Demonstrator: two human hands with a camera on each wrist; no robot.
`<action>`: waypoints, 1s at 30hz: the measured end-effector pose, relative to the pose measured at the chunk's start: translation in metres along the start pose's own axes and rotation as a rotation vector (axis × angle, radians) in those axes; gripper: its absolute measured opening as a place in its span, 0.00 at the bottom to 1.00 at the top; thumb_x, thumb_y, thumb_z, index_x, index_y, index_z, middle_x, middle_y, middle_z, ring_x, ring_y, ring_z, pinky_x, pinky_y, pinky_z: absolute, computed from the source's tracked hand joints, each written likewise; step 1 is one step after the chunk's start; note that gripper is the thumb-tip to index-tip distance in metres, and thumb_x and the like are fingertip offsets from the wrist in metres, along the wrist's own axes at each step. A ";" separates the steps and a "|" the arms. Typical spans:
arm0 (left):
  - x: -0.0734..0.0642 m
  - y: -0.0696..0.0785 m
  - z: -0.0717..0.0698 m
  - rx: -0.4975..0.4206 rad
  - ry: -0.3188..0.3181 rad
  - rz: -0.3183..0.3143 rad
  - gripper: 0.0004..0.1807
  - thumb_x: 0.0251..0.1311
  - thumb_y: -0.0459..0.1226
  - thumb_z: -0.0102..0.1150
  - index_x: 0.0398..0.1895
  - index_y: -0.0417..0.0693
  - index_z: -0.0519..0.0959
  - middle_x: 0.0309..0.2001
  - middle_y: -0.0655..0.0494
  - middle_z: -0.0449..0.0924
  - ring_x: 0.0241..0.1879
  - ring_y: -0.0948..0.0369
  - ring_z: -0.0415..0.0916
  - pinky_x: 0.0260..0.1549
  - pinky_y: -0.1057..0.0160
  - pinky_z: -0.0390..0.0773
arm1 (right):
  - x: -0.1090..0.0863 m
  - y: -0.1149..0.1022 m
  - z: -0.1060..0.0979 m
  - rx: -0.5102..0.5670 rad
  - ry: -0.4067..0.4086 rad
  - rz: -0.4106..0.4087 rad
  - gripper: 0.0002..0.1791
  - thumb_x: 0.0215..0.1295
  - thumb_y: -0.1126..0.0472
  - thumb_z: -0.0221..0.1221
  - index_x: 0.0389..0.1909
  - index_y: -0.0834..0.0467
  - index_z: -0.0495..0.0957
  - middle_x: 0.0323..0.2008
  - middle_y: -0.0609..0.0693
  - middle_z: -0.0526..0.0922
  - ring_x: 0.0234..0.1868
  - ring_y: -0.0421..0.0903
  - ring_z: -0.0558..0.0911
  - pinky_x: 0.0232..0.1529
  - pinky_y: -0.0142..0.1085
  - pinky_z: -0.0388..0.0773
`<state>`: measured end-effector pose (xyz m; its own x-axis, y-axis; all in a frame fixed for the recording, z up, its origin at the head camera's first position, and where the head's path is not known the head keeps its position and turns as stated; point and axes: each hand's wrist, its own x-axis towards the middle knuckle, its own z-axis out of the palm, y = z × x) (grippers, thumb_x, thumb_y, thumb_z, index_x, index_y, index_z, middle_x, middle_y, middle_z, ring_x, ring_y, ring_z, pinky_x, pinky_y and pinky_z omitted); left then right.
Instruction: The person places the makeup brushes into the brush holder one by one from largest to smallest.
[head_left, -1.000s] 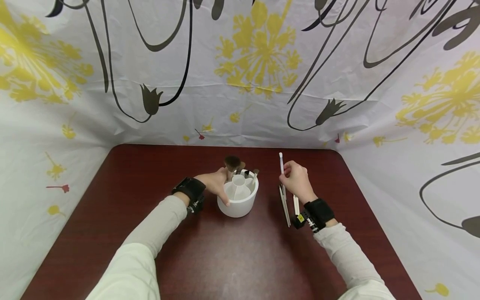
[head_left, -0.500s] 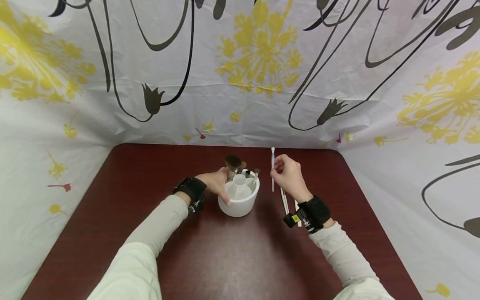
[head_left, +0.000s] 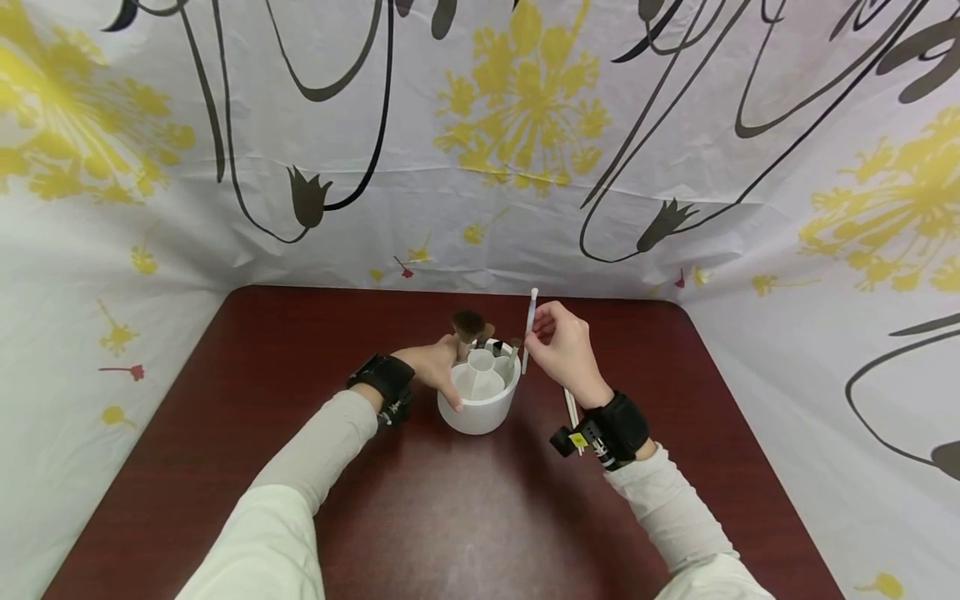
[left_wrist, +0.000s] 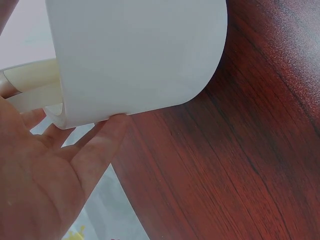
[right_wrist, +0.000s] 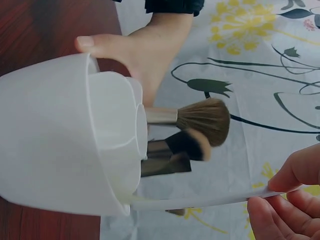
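A round white brush organizer [head_left: 476,418] with inner compartments stands upright on the table. My left hand [head_left: 433,367] grips its left side, thumb at the front; in the left wrist view my fingers touch the white wall [left_wrist: 140,55]. Several makeup brushes stand in it; the right wrist view shows a fluffy brown brush [right_wrist: 205,120] and an angled dark one with a pale tip [right_wrist: 192,145]. My right hand [head_left: 564,343] pinches a slender white stick [head_left: 532,310] with a rounded tip. It is upright, just right of the rim; whether its lower end touches the organizer I cannot tell.
Thin pale sticks [head_left: 572,407] lie on the dark red table [head_left: 420,508], partly hidden beneath my right wrist. A white cloth [head_left: 360,150] with yellow and grey flower prints hangs behind the table and along both sides.
My right hand has lifted the slender stick off the spot by the other sticks and carried it left to the organizer's right rim. The left hand keeps its grip on the organizer.
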<state>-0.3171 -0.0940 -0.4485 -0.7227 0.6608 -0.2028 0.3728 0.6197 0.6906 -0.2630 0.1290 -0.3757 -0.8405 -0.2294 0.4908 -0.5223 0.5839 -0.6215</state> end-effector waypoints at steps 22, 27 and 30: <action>0.001 -0.002 0.001 -0.007 0.000 0.005 0.46 0.24 0.42 0.77 0.47 0.43 0.56 0.54 0.43 0.53 0.57 0.52 0.55 0.57 0.57 0.61 | -0.006 0.017 0.018 0.073 0.033 0.095 0.09 0.51 0.74 0.56 0.35 0.67 0.70 0.30 0.60 0.78 0.30 0.50 0.79 0.33 0.41 0.78; 0.002 -0.002 0.001 -0.004 0.001 0.011 0.47 0.24 0.42 0.78 0.48 0.43 0.56 0.54 0.43 0.53 0.57 0.52 0.54 0.57 0.57 0.61 | -0.010 0.024 0.024 0.080 0.016 0.100 0.10 0.52 0.74 0.57 0.35 0.68 0.71 0.30 0.60 0.78 0.30 0.51 0.79 0.33 0.44 0.78; 0.002 -0.002 0.000 -0.005 -0.002 0.016 0.48 0.24 0.42 0.78 0.49 0.43 0.55 0.55 0.43 0.53 0.57 0.52 0.54 0.57 0.56 0.61 | -0.013 0.027 0.026 0.087 0.007 0.098 0.10 0.51 0.74 0.57 0.35 0.68 0.70 0.30 0.61 0.78 0.30 0.53 0.79 0.34 0.47 0.77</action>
<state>-0.3193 -0.0943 -0.4506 -0.7155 0.6714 -0.1930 0.3815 0.6070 0.6972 -0.2702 0.1275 -0.4146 -0.8874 -0.1687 0.4291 -0.4482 0.5334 -0.7173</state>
